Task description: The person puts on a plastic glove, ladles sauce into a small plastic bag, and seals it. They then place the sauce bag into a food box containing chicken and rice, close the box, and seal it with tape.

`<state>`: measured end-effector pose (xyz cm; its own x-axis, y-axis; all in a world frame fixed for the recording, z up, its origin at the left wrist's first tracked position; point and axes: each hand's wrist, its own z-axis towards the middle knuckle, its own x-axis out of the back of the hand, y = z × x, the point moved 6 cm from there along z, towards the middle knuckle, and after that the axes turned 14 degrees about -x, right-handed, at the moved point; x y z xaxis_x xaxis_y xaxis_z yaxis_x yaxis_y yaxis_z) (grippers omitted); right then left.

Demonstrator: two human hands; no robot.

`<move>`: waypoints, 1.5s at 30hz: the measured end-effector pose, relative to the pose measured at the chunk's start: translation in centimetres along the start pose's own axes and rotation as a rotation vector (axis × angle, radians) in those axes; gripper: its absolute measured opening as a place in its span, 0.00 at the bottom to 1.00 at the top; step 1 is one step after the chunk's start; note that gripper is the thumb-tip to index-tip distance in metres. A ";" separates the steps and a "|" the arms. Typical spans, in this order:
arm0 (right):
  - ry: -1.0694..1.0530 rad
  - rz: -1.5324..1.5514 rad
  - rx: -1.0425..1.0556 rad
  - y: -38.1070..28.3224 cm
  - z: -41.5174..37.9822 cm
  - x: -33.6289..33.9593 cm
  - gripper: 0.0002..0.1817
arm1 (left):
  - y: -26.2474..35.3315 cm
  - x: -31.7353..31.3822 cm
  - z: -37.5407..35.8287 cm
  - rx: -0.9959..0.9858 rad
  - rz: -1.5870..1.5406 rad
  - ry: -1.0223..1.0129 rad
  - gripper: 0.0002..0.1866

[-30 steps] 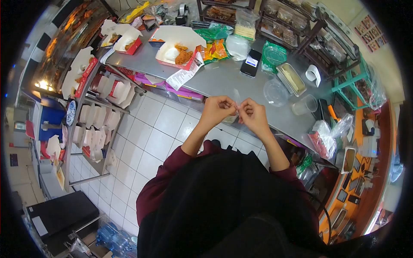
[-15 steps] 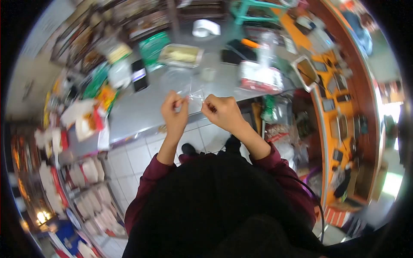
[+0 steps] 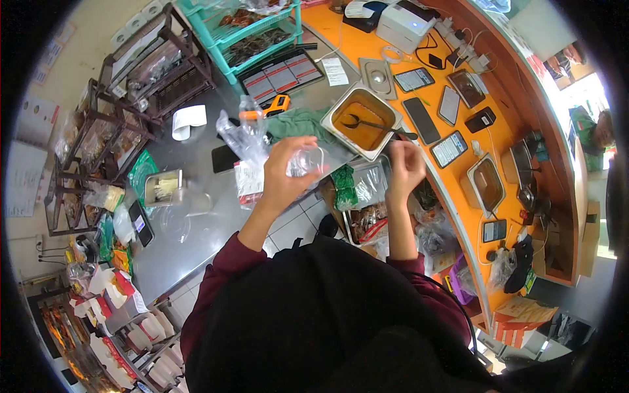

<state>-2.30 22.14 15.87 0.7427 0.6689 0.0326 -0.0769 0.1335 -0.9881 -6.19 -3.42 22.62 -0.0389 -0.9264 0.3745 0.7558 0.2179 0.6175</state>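
Observation:
My left hand (image 3: pixel 285 171) is curled around a small clear plastic bag (image 3: pixel 308 161), its rounded mouth facing the sauce container. My right hand (image 3: pixel 406 171) has its fingers bent together just below the handle end of a dark ladle (image 3: pixel 379 126). Whether those fingers touch the handle is hard to make out. The ladle's bowl rests in orange-brown sauce inside a square metal container (image 3: pixel 334 141), which stands at the corner between the steel table and the orange counter. A green cloth (image 3: pixel 298 124) lies between my left hand and this container.
Several phones (image 3: pixel 421 121) lie on the orange counter (image 3: pixel 468 187), near a second metal container (image 3: pixel 486 183) and a white printer (image 3: pixel 405 27). On the steel table (image 3: pixel 196 245) are a plastic-wrapped pack (image 3: pixel 249 180), a tray of pale food (image 3: pixel 164 188) and a phone (image 3: pixel 140 223). A teal rack (image 3: pixel 229 56) stands behind.
My view has swung right, toward the orange counter. My hands have parted: the left keeps the clear plastic bag, and the right is now by the ladle handle.

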 end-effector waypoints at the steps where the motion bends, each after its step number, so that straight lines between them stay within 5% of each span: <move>1: 0.164 0.085 -0.177 2.7 1.9 1.6 0.20 | -1.2 -0.8 0.2 0.145 -0.068 0.056 0.23; 2: 0.188 0.157 -0.297 6.2 4.1 1.8 0.27 | -2.3 -1.6 0.6 0.127 -0.064 0.048 0.22; 3: 0.224 0.177 -0.497 9.6 5.4 1.8 0.23 | -3.8 -2.6 0.5 0.220 -0.104 0.045 0.21; 5: 0.079 0.257 -0.562 11.4 6.9 0.6 0.16 | -6.6 -4.4 0.1 0.404 -0.181 0.042 0.20; 7: 0.046 0.322 -0.417 10.4 7.3 -0.7 0.08 | -7.9 -5.3 -0.1 0.487 -0.280 0.092 0.18; 12: -0.055 0.198 0.134 5.2 6.7 -1.0 0.11 | -8.9 -5.4 0.0 0.460 -0.146 0.102 0.18; 19: -0.143 0.349 -0.217 7.9 6.2 -0.6 0.11 | -7.0 -5.6 1.9 0.069 0.508 -0.107 0.22; 31: -0.023 0.735 -0.595 9.9 7.3 0.7 0.11 | -8.4 -6.5 3.1 0.218 0.459 -0.134 0.22; 38: -0.107 0.742 -0.295 0.1 9.9 1.6 0.10 | -9.5 -9.5 5.5 0.243 0.224 -0.153 0.22; 45: -0.157 0.437 0.142 -6.8 8.8 2.1 0.09 | -10.5 -12.5 5.7 0.256 -0.123 -0.053 0.22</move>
<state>-6.04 29.06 24.02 0.5120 0.7856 -0.3474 -0.4574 -0.0930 -0.8844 -17.34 7.67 15.39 -0.1590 -0.9349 0.3173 0.5543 0.1814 0.8123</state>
